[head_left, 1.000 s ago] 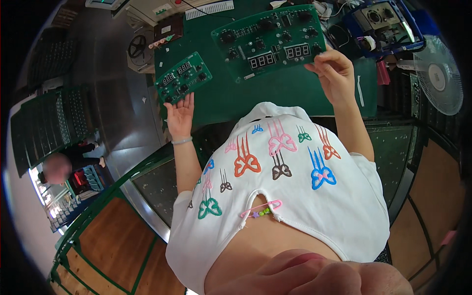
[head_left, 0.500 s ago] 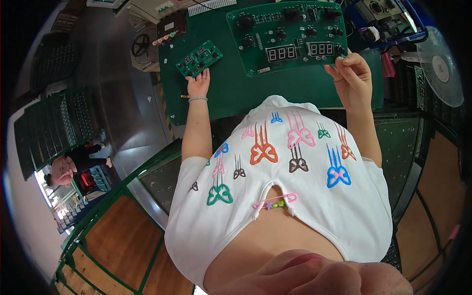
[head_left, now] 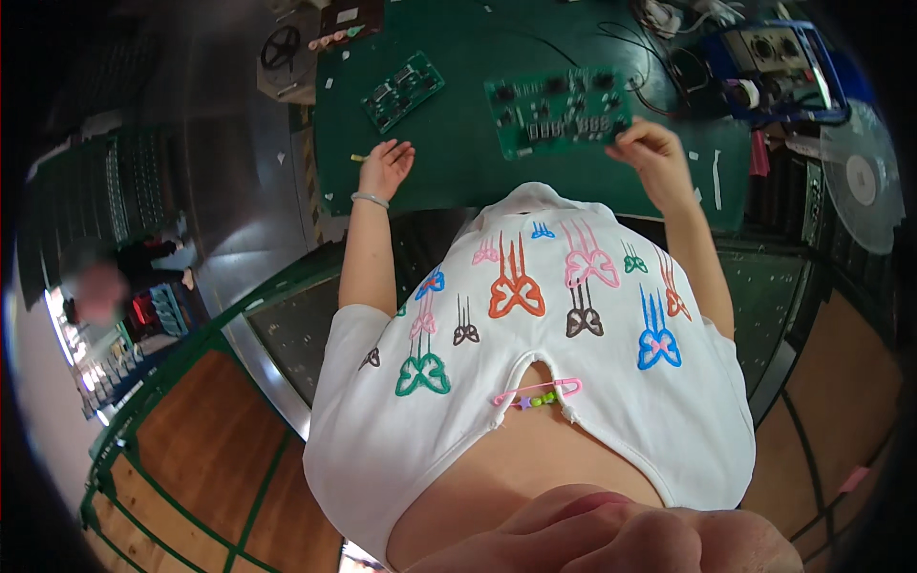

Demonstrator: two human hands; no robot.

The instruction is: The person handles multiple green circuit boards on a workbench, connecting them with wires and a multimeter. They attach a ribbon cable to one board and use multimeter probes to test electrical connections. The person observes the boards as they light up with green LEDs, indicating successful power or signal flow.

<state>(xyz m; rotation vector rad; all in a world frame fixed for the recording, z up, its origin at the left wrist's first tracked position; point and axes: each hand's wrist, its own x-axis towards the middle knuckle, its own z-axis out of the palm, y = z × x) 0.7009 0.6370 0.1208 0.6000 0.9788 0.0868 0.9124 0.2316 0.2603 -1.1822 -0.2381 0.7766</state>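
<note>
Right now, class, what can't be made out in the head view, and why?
All in the head view:
Circuit board in the right hand: fine parts blurred.
Left-side board: underside hidden by its upper face.
Green table: far edge cut off by the picture's top.
Blue-framed device: dial markings too small.

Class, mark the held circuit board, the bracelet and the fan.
Held circuit board (head_left: 557,111): head view, middle of its face.
Bracelet (head_left: 371,199): head view, middle of its band.
Fan (head_left: 862,180): head view, its round hub.
</note>
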